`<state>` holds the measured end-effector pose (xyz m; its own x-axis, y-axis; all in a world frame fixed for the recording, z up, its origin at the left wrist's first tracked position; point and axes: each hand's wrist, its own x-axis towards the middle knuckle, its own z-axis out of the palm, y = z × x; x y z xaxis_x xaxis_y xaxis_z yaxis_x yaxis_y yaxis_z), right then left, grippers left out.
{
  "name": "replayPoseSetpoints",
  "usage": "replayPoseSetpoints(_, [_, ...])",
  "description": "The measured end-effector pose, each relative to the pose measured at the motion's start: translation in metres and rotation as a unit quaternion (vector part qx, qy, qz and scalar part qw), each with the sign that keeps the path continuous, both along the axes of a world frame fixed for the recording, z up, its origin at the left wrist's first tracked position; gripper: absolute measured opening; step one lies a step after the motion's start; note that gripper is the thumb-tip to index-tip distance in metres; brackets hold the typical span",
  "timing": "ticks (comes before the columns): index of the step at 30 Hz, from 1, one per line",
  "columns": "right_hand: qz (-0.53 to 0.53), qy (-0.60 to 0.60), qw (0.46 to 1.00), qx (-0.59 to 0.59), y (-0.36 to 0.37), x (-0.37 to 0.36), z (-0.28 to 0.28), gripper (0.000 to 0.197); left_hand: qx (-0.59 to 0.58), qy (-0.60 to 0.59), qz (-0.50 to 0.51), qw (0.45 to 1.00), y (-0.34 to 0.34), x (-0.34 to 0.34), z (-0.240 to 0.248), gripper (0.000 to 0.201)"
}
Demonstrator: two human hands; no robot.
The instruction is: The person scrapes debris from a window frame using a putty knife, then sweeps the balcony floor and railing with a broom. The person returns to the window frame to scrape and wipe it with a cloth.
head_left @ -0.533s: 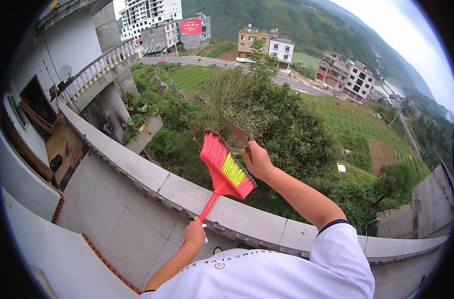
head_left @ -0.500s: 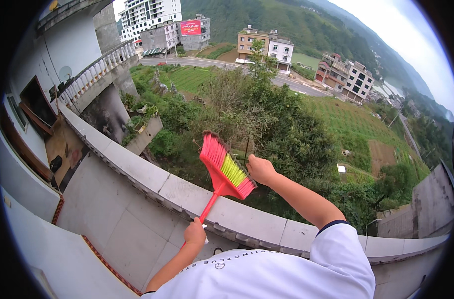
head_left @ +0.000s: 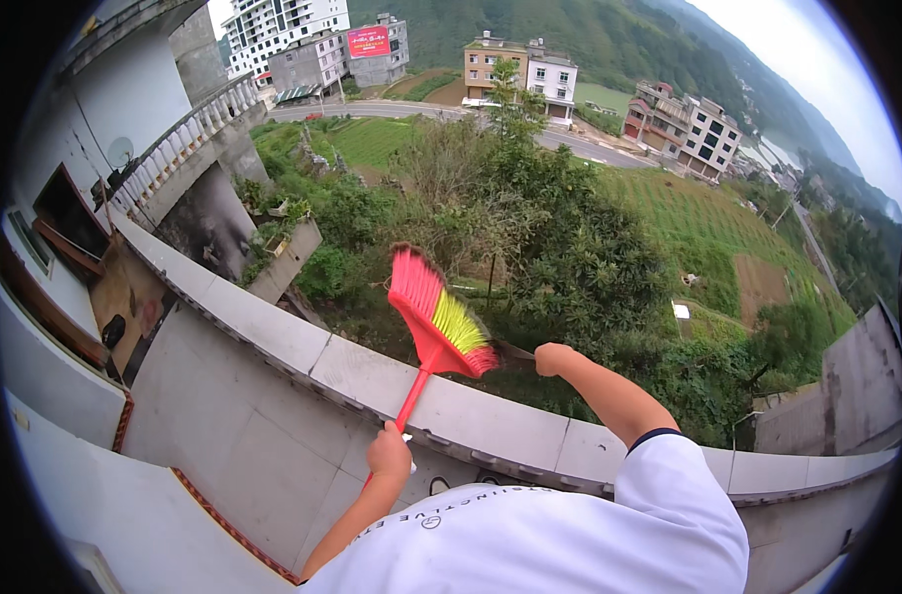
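Note:
A red broom (head_left: pixel 433 346) with red and yellow-green bristles is held up, head outward, over the parapet. Around its red handle my left hand (head_left: pixel 388 453) is closed, just inside the wall; a small white bit shows beside those fingers. Beyond the parapet, to the right of the bristles, my right hand (head_left: pixel 552 359) is closed on a thin dark stick-like tool (head_left: pixel 515 352). That tool lies nearly level, its far end at the bristles' lower right corner. Dark fuzz fringes the bristle tips. Whether the tool is a stick, comb or blade, I cannot tell.
A pale parapet (head_left: pixel 510 428) curves across in front of me, with trees (head_left: pixel 570 257) and a drop beyond it. The tiled balcony floor (head_left: pixel 243 416) lies inside. At left stand a doorway (head_left: pixel 70 213) and a white balustrade (head_left: pixel 189 129). Buildings and a road lie farther off.
My right hand has moved right and slightly down, and the dark tool has turned from upright to nearly level. The broom head has shifted slightly left.

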<state>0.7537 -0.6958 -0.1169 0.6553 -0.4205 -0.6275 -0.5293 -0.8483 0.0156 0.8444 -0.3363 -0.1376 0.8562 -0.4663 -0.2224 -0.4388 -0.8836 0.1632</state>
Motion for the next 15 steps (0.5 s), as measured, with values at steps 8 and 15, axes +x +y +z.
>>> replayPoseSetpoints(8, [-0.031,-0.563,0.826,0.024,0.042,0.033,0.07,0.018,-0.013,0.007,0.04,0.999,0.0,-0.004,0.001,0.016])
replayPoseSetpoints(15, [-0.136,-0.016,0.99,-0.019,-0.017,-0.038,-0.005,0.025,-0.036,0.035,0.084,0.995,-0.002,-0.019,0.0,0.017])
